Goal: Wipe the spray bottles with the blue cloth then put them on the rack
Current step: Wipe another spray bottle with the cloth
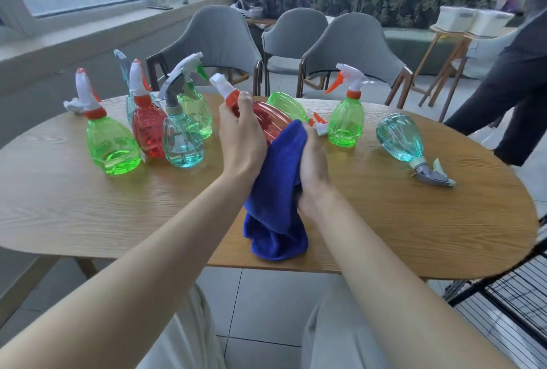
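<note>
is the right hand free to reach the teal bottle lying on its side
Likely not yet: the right hand grips the cloth against the red bottle. Bare table lies between it and the teal bottle, so the way looks free once it lets go.

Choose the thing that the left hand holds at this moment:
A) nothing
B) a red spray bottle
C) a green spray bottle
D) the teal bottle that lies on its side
B: the left hand grips the red spray bottle just below its orange collar, while the right hand holds the blue cloth against the bottle's body.
</note>
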`<state>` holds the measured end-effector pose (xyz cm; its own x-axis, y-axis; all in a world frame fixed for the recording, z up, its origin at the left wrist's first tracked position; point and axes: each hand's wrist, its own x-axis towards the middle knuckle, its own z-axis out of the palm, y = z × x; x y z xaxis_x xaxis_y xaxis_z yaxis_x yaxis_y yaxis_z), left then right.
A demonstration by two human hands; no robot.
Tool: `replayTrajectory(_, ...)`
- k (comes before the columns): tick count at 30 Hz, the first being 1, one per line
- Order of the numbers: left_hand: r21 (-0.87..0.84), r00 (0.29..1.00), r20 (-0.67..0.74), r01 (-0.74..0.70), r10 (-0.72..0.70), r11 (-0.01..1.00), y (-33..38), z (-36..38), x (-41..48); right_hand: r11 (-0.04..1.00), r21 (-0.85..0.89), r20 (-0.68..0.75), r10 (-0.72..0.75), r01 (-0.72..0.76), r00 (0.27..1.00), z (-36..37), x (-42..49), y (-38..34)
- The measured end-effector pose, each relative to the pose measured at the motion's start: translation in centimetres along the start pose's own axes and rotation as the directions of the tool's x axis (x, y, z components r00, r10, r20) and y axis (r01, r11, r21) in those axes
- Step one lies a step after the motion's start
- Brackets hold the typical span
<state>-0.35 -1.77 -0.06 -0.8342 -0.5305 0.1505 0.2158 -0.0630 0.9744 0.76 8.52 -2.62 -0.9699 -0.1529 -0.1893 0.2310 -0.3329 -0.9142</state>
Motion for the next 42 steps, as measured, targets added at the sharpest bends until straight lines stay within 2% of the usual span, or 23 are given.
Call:
replayTrajectory(3,0.021,0.997,-0.067,0.039,-0.038,0.999,0.3,0.4,-0.1,0.956,-0.176,-0.071,-0.25,0.235,0.966,0.2,-0.1,0.2)
replayTrajectory(4,0.018,0.998,-0.063,0.034,-0.033,0.999,0.3,0.6,-0.1,0.95,-0.169,-0.073,-0.278,0.262,0.958,0.0,0.0,0.1)
replayTrajectory(5,0.021,0.999,-0.044,0.02,-0.019,1.0,0.4,0.6,-0.1,0.965,-0.117,-0.058,-0.243,0.235,0.968,-0.2,0.1,-0.1)
replayTrajectory(8,0.047,0.996,0.085,-0.043,0.039,0.998,0.2,0.3,-0.1,0.994,0.109,0.039,-0.005,0.001,0.999,-1.0,0.4,-0.7)
replayTrajectory(10,0.078,0.983,0.166,-0.086,0.072,0.993,0.0,0.2,-0.2,0.982,0.173,0.051,0.062,-0.07,0.997,-1.4,0.3,-0.4)
replayTrajectory(13,0.059,0.987,0.146,-0.077,0.068,0.995,0.2,0.3,0.0,0.981,0.182,0.019,0.056,-0.059,0.998,-0.8,0.0,0.1)
replayTrajectory(14,0.041,0.993,0.114,-0.038,0.033,0.998,0.3,0.3,0.2,0.988,0.156,-0.008,0.005,-0.004,1.0,-0.5,0.0,0.3)
replayTrajectory(17,0.01,0.998,0.061,0.03,-0.03,1.0,0.6,0.3,0.4,0.973,-0.069,-0.114,-0.225,0.219,0.968,-0.1,0.5,0.9)
replayTrajectory(19,0.021,0.996,0.088,0.004,-0.006,1.0,0.8,0.2,0.1,0.986,0.028,-0.085,-0.163,0.166,0.983,-0.2,0.5,0.5)
replayTrajectory(21,0.032,0.99,0.134,-0.038,0.033,0.999,0.9,0.0,-0.3,0.976,0.22,0.052,-0.025,0.013,0.998,-0.7,0.3,-0.1)
replayTrajectory(23,0.054,0.98,0.189,-0.081,0.07,0.995,1.0,-0.2,-0.3,0.95,0.299,0.141,0.046,-0.086,0.989,-1.0,0.2,0.0)
replayTrajectory(25,0.107,0.971,0.228,-0.099,0.073,0.989,1.3,-0.4,-0.3,0.941,0.321,0.134,0.063,-0.103,0.989,-0.9,0.2,0.6)
replayTrajectory(27,0.164,0.964,0.26,-0.096,0.05,0.982,1.3,-0.7,-0.3,0.937,0.346,0.064,0.027,-0.048,0.998,-0.5,0.2,1.3)
replayTrajectory(29,0.191,0.962,0.271,-0.076,0.022,0.979,1.0,-1.1,-0.3,0.955,0.285,-0.104,-0.054,0.082,0.993,-0.4,0.5,1.3)
replayTrajectory(31,0.168,0.966,0.26,-0.045,0.0,0.985,0.7,-1.2,0.1,0.964,0.087,-0.218,-0.228,0.252,0.949,-0.6,0.8,0.9)
replayTrajectory(32,0.132,0.969,0.246,-0.011,-0.022,0.991,0.6,-1.1,0.3,0.943,-0.047,-0.223,-0.333,0.331,0.916,-0.8,0.9,0.9)
replayTrajectory(34,0.052,0.974,0.193,0.113,-0.121,0.992,1.0,-0.9,0.5,0.842,-0.28,-0.114,-0.505,0.46,0.855,-0.4,0.1,0.9)
replayTrajectory(36,0.012,0.969,0.146,0.201,-0.2,0.98,1.5,-0.7,0.6,0.732,-0.401,0.022,-0.594,0.551,0.804,-0.1,-0.3,1.7)
replayTrajectory(38,0.03,0.976,0.134,0.166,-0.169,0.986,1.4,-0.8,0.9,0.692,-0.46,0.064,-0.599,0.556,0.798,0.0,-0.5,2.1)
replayTrajectory(42,0.065,0.978,0.199,0.048,-0.06,0.997,1.0,-1.5,0.8,0.801,-0.487,0.017,-0.391,0.349,0.92,-0.2,0.3,-0.2)
